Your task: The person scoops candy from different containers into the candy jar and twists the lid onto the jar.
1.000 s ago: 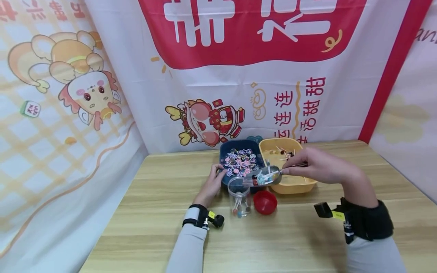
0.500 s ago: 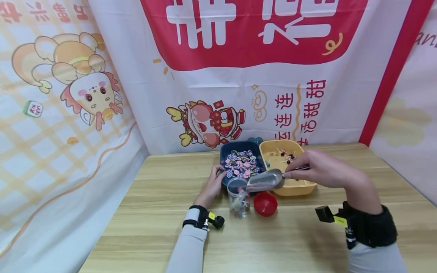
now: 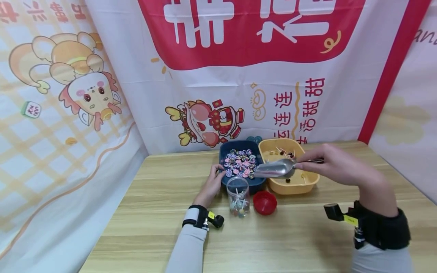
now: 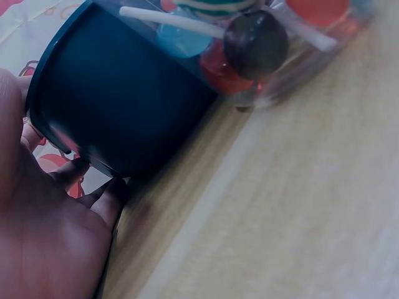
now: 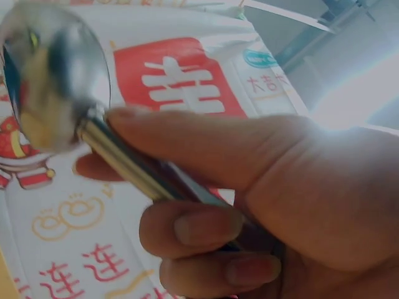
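My right hand [image 3: 329,165] grips the handle of a metal scoop [image 3: 274,168], held over the yellow bin [image 3: 293,189] and the right side of the dark blue bin [image 3: 250,185]. In the right wrist view the fingers wrap round the scoop's handle [image 5: 128,159]. My left hand [image 3: 211,185] holds the left rim of the blue bin, thumb at the rim; the left wrist view shows fingers round the bin's side [image 4: 124,93]. Wrapped candies [image 3: 240,163] fill the blue bin. Lollipops stand in a clear jar [image 3: 238,203] in front of it.
A red bowl-like lid [image 3: 264,203] lies just right of the jar. Scattered lollipops [image 3: 286,153] lie in the yellow bin. The wooden table [image 3: 157,212] meets a printed cloth backdrop [image 3: 205,87] behind the bins.
The scoop first held lollipops over the jar; they have dropped into the jar. My right hand has drawn the scoop back to the right. My left hand has stayed on the blue bin.
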Tool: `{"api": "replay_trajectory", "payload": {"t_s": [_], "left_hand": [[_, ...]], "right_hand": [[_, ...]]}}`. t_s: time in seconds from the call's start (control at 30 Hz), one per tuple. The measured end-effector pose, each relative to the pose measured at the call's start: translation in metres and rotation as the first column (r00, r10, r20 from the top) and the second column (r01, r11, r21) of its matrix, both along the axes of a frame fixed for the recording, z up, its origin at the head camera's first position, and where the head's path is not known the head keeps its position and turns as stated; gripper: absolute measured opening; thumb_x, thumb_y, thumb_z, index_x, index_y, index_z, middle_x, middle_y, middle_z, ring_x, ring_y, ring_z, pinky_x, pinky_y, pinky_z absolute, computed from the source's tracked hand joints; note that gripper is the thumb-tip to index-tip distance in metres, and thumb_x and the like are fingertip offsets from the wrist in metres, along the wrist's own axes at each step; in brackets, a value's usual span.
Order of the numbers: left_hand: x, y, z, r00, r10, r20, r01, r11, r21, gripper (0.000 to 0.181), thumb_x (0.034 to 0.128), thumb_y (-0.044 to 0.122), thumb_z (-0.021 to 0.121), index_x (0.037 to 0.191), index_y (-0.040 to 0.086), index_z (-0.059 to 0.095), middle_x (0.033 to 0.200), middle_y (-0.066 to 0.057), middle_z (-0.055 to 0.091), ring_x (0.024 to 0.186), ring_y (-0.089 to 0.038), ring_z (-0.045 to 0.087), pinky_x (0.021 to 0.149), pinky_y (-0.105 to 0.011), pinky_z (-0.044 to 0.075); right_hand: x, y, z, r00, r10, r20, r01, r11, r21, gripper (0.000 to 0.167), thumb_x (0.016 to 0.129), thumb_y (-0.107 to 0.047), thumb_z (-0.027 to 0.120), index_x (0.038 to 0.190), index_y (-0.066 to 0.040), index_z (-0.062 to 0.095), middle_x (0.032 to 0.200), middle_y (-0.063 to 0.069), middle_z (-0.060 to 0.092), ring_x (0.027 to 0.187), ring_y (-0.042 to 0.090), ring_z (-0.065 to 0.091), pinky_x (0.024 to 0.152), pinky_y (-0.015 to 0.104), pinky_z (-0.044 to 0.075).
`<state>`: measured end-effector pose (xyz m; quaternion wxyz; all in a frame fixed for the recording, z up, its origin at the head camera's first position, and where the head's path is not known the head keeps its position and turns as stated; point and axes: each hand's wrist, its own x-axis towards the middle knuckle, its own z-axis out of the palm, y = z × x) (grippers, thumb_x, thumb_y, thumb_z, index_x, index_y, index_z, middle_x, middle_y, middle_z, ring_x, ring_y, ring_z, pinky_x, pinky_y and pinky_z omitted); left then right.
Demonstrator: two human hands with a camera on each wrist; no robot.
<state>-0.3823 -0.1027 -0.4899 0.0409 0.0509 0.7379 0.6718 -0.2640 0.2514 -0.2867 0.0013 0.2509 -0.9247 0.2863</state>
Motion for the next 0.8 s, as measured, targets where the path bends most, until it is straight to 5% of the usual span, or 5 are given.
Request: {"api": "replay_trajectory", "payload": {"t_s": [0.23,0.5,0.8], "left_hand": [[0.001,-0.001,0.001,1.0,-0.006,0.0,0.006,1.0,0.006,0.019,0.1093,0.026,0.045,0.125,0.017,0.041,0.165,-0.005,0.023,0.153,-0.031,0.021,0.122,-0.051,0.02],[0.003,0.0,-0.001,1.0,0.0,-0.013,0.0,1.0,0.012,0.018,0.1085,0.026,0.048,0.124,0.019,0.043,0.165,-0.007,0.024,0.151,-0.029,0.025,0.122,-0.049,0.021],[0.005,-0.001,0.0,1.0,-0.013,-0.009,0.013,1.0,0.025,0.02,0.1087,0.024,0.047,0.127,0.016,0.042,0.165,-0.009,0.023,0.152,-0.032,0.023,0.122,-0.05,0.022]], "right_hand": [[-0.009,0.01,-0.004,0.991,-0.125,-0.053,0.13,0.986,0.108,0.026,0.098,-0.024,0.07,0.114,-0.006,0.077,0.097,0.004,0.072,0.084,0.021,0.059,0.07,0.037,0.052],[-0.025,0.014,-0.018,0.976,-0.18,0.124,0.151,0.965,0.213,0.025,0.101,-0.015,0.058,0.099,0.003,0.075,0.075,0.004,0.055,0.067,0.02,0.047,0.059,0.034,0.039],[-0.029,0.008,-0.021,0.949,-0.273,0.154,0.235,0.945,0.23,0.022,0.092,-0.016,0.064,0.091,0.003,0.076,0.073,0.005,0.055,0.069,0.022,0.049,0.059,0.033,0.038]]}}
